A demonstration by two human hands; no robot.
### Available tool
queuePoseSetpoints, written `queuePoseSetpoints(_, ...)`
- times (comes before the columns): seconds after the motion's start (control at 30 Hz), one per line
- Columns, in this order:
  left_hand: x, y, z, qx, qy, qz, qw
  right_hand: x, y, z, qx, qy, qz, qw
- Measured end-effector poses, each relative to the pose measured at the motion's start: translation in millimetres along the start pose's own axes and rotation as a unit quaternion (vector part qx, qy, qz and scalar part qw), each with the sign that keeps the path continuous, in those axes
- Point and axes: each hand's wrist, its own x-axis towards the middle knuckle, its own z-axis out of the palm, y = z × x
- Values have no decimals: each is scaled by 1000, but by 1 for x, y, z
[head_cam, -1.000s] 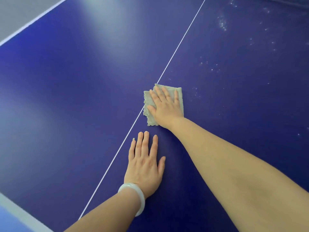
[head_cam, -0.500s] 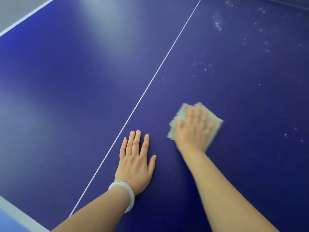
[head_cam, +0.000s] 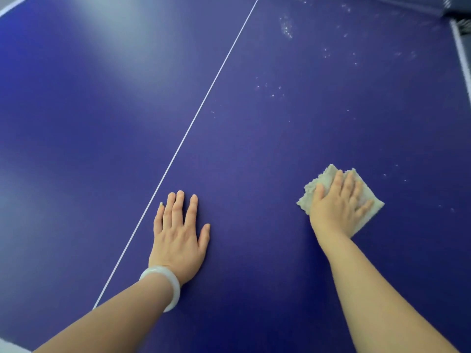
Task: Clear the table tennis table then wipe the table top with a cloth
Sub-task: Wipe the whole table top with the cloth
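Desk (head_cam: 76,128) top fills the view, deep blue, matt. Far left: pale glare patch (head_cam: 114,47) across the surface. Thin white centre line (head_cam: 204,103) runs diagonally from near left to the far middle.

Left hand (head_cam: 178,235) is just right of that line, on the near side. Palm down, flat on the desk, fingers straight and slightly spread, thumb out to the right. It holds nothing; released. Little finger lies close to the line, contact not clear. Pale glossy bangle (head_cam: 168,284) on the left wrist; the forearm comes in from the near-left corner.

Right of the line: scattered whitish specks (head_cam: 285,26), densest in a small cluster at the far side, thinner groups toward the middle, a few lone dots right of the cloth. What they are cannot be told.

Right hand (head_cam: 336,205) is well apart from the left, on the near-right part of the desk. Palm down on top of the cloth (head_cam: 326,174), fingers extended, pressing it flat against the surface, not curled round it. Cloth is grey-beige, fuzzy, folded to a rough square with one corner pointing far; its edges show around the hand. Slight blur on the fingers. Right forearm enters from the near-right corner.

Far right: white edge band (head_cam: 458,49) of the desk, something dark beyond it, too blurred to name.
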Motion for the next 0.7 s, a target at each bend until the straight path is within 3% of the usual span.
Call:
queuePoseSetpoints(0.1,0,-1,1,-5,4,-1,1000,-59,-28,11,-17,23,-100,995)
queuePoseSetpoints(0.2,0,0,1,-14,14,0,1000,-110,-34,18,-48,9,-316,947)
queuePoseSetpoints(0.27,1,-1,3,-17,20,4,1000,-106,-5,15,-67,-5,-358,931)
queuePoseSetpoints(0.3,1,-2,4,-19,21,4,1000,-98,16,13,-74,0,-321,944)
queuePoseSetpoints(0.37,0,-2,5,-24,24,5,999,-83,65,6,-58,17,-160,985)
queuePoseSetpoints(0.43,0,-2,7,-28,30,6,999,-85,107,0,-40,24,-43,998)
queuePoseSetpoints(0.7,-2,-3,8,-24,27,20,999,-114,132,2,-42,19,-22,999)
